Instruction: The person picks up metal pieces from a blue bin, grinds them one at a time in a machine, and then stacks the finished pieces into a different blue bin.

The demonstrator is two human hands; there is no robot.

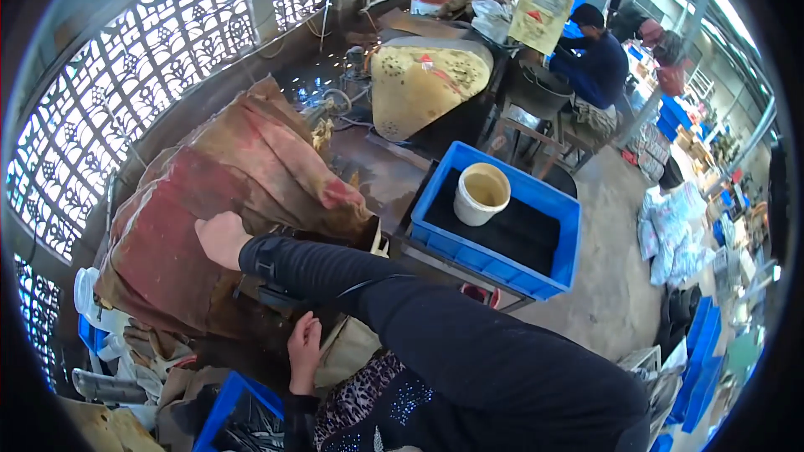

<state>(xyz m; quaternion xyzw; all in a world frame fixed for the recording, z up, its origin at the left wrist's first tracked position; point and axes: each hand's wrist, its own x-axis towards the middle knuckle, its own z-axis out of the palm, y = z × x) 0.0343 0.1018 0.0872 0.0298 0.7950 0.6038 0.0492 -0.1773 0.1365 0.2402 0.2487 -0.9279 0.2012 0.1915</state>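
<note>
A stained red-brown cloth (180, 234) drapes over a large bulky form at the left, its folds hanging toward the middle. My right arm, in a dark sleeve, reaches across to it. My right hand (223, 240) is closed against the cloth's upper surface; its fingertips are mostly hidden. Close to my body, below that arm, my left hand (305, 353) is raised with its fingers loosely bent and nothing visible in them. Between the hands, under the cloth's lower edge, lies a dark recess whose contents cannot be made out.
A blue crate (548, 278) with a cream bucket (475, 208) in it stands right of the cloth. Another blue crate (219, 418) holds dark thin pieces at lower left. A seated person (599, 63) works beyond, near a yellowish shield (427, 88) with sparks beside it. A patterned lattice wall (134, 84) runs along the left.
</note>
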